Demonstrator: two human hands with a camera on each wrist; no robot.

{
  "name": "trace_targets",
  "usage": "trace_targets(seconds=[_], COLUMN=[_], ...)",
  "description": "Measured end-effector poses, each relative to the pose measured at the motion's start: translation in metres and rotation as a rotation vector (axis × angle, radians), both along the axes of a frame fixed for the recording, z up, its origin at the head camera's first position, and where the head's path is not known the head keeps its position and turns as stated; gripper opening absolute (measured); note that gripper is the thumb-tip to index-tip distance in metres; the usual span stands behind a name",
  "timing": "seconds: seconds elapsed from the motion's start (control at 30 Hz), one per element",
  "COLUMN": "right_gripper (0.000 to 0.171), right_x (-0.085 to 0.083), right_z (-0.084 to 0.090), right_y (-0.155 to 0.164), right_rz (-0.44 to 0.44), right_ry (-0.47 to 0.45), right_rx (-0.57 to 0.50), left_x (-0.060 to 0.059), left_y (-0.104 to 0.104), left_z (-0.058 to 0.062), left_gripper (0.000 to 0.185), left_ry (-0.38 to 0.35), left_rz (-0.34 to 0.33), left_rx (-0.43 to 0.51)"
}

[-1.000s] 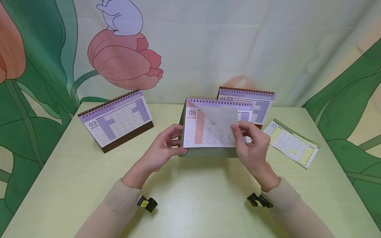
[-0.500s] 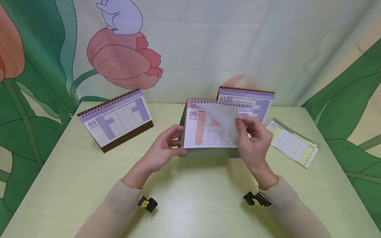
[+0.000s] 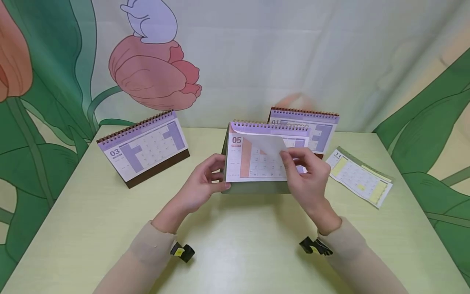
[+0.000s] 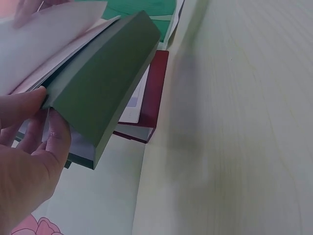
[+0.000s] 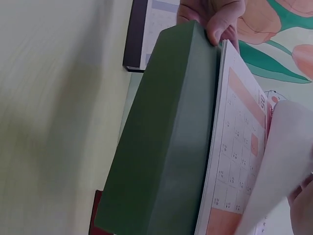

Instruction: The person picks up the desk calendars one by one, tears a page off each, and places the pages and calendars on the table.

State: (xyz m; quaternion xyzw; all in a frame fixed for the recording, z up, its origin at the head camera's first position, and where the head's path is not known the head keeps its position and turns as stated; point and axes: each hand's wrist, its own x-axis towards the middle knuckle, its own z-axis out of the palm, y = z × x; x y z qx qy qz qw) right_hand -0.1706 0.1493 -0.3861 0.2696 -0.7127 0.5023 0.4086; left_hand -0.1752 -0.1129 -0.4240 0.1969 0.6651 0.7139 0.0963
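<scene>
We are bracing the calendar (image 3: 257,163) between our hands, left hand (image 3: 200,185) gripping its left edge, right hand (image 3: 306,179) pinching a half-lifted page (image 3: 269,145); the flip over the spiral is remaining.

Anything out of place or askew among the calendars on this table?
One thing: the yellow-green calendar near the right edge lies flat and skewed on the table, while the other three stand upright. The page curling over the middle calendar is simply pinched by the right hand.
</scene>
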Motion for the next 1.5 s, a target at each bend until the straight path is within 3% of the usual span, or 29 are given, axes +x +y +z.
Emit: trace_targets(seconds=[0.1, 0.27, 0.37, 0.5, 0.63, 0.73, 1.03, 1.33, 1.5], right_gripper=[0.011, 0.006, 0.012, 0.003, 0.017, 0.006, 0.017, 0.016, 0.017], right_x=[0.001, 0.001, 0.003, 0.005, 0.006, 0.005, -0.003, -0.010, -0.013], right_z=[-0.001, -0.006, -0.006, -0.006, -0.006, -0.002, 0.012, 0.019, 0.029], right_y=[0.000, -0.003, -0.006, -0.007, -0.006, -0.004, -0.007, -0.007, -0.004], right_rz=[-0.015, -0.011, -0.017, 0.007, 0.027, -0.008, -0.081, -0.077, -0.076], right_ry=[-0.029, -0.153, -0.242, -0.384, -0.470, -0.449, -0.324, -0.258, -0.301], right_rx=[0.109, 0.224, 0.192, 0.092, -0.005, -0.062, -0.303, -0.288, -0.310], left_x=[-0.001, -0.003, -0.002, -0.001, -0.002, -0.002, 0.000, 0.002, 0.005], left_y=[0.001, 0.001, 0.001, 0.001, 0.002, 0.003, 0.007, 0.002, 0.001], left_z=[0.001, 0.004, 0.005, 0.007, 0.009, 0.007, -0.002, 0.001, 0.001], left_gripper=[0.055, 0.055, 0.054, 0.053, 0.053, 0.053, 0.053, 0.053, 0.053], left_ry=[0.007, 0.021, 0.015, 0.021, 0.035, 0.030, 0.002, -0.007, 0.003], left_rz=[0.021, 0.051, 0.066, 0.065, 0.047, 0.048, 0.031, 0.021, 0.016], left_rx=[-0.005, -0.026, -0.050, -0.072, -0.079, -0.074, -0.039, -0.066, -0.071])
